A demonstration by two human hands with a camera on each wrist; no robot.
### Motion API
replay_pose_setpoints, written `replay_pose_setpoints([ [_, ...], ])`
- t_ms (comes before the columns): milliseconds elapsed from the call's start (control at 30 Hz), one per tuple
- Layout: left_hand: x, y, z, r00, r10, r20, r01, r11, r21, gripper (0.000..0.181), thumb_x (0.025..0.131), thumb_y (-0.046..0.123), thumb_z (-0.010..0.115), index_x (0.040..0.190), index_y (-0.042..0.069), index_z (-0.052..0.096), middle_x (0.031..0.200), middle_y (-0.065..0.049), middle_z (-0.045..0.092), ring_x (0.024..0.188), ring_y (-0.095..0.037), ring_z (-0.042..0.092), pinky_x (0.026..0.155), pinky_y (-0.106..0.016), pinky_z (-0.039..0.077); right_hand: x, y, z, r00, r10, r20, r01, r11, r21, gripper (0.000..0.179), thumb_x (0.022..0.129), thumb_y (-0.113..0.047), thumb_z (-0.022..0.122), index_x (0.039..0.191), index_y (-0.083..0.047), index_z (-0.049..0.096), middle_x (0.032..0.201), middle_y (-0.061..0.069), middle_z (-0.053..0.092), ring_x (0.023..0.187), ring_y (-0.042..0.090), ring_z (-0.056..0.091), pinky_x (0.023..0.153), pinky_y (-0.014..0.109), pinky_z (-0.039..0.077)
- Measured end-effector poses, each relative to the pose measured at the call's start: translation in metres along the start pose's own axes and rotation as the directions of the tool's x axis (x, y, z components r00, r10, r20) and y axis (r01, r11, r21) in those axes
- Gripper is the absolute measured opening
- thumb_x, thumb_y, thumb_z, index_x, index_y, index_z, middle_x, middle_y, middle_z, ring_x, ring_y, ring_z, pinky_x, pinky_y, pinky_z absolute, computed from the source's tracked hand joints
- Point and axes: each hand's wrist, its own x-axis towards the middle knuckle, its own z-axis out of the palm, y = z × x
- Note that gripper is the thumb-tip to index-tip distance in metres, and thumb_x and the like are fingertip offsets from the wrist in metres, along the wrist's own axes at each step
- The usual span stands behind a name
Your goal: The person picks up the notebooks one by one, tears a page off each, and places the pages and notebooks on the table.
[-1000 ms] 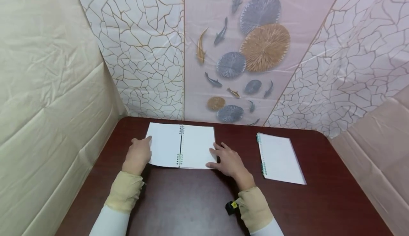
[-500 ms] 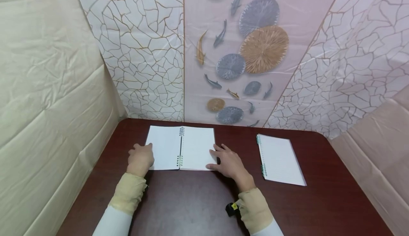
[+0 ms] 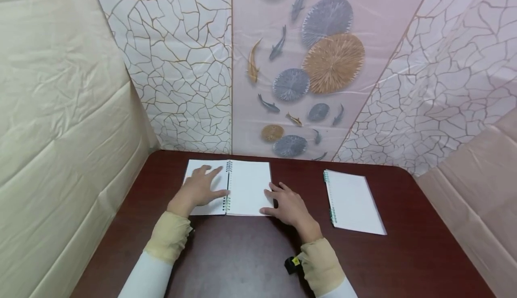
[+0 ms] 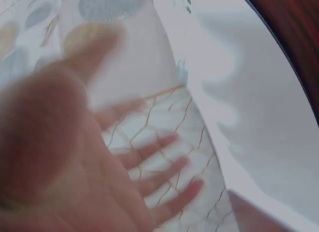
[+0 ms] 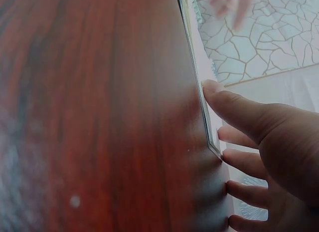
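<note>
An open spiral notebook (image 3: 249, 183) with blank white pages lies flat on the dark red table. Over its left page my left hand (image 3: 196, 190) is spread, thumb pointing at the ring binding. In the left wrist view a gap shows between the fingers (image 4: 169, 204) and the page (image 4: 264, 117), so this hand seems to hover and holds nothing. At the notebook's right edge rests my right hand (image 3: 291, 204), its thumb on the page near the lower corner. The right wrist view shows its fingers (image 5: 246, 164) lying extended along that edge.
To the right lies a second spiral notebook (image 3: 355, 201) with green rings and a white page up. A patterned cloth (image 3: 291, 64) hangs behind the table (image 3: 238, 253), and pale cloth (image 3: 81, 145) closes off the left side.
My left hand has moved from the notebook's left edge rightward over the left page, its fingers spreading. My right hand stays at the right edge. Both notebooks lie as before.
</note>
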Motion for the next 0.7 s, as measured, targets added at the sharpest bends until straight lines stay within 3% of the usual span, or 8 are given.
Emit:
replay_pose_setpoints([
  [100,0.015,0.004,0.01,0.991,0.115,0.065,-0.115,0.993,-0.001,0.108,0.088,0.073,0.071,0.169,0.014,0.03,0.174,-0.019,0.023,0.156,-0.05,0.023,0.115,-0.073,0.033,0.002,-0.001,0.0,1.0,0.018,0.007,-0.018,1.0,-0.01,0.07,0.092,-0.051,0.081,0.148,-0.014,0.064,0.161,0.01,0.05,0.153,0.041,0.038,0.109,0.07,0.042],
  [200,0.026,0.004,0.02,0.982,0.157,0.1,-0.162,0.986,0.044,0.118,0.081,0.076,0.075,0.169,0.012,0.029,0.177,-0.012,0.017,0.158,-0.05,0.019,0.118,-0.071,0.031,0.003,-0.003,0.0,0.999,0.033,0.016,-0.032,0.999,-0.018,0.07,0.091,-0.052,0.08,0.149,-0.016,0.064,0.162,0.009,0.049,0.154,0.04,0.036,0.111,0.069,0.042],
  [300,0.033,0.005,0.024,0.979,0.158,0.13,-0.167,0.984,0.068,0.121,0.077,0.073,0.08,0.168,0.011,0.031,0.177,-0.009,0.015,0.159,-0.048,0.017,0.121,-0.068,0.027,0.004,-0.004,0.001,0.999,0.033,0.017,-0.032,0.999,-0.012,0.07,0.091,-0.052,0.081,0.148,-0.015,0.065,0.162,0.009,0.05,0.154,0.04,0.037,0.111,0.069,0.042],
  [500,0.037,0.006,0.028,0.974,0.131,0.184,-0.136,0.991,0.013,0.121,0.075,0.068,0.086,0.168,0.012,0.032,0.178,-0.008,0.012,0.161,-0.046,0.011,0.125,-0.067,0.017,0.007,-0.007,0.001,1.0,-0.01,0.021,0.01,1.0,-0.009,0.068,0.089,-0.05,0.084,0.143,-0.012,0.069,0.157,0.014,0.054,0.149,0.046,0.042,0.111,0.067,0.043],
  [700,0.042,0.008,0.032,0.975,0.108,0.195,-0.115,0.993,0.024,0.121,0.076,0.071,0.083,0.168,0.012,0.03,0.178,-0.005,0.008,0.162,-0.043,0.008,0.126,-0.066,0.014,0.022,-0.005,-0.012,0.999,-0.013,-0.031,0.014,0.999,0.045,0.055,0.091,-0.043,0.085,0.131,-0.007,0.075,0.138,0.015,0.068,0.132,0.037,0.061,0.107,0.056,0.051],
])
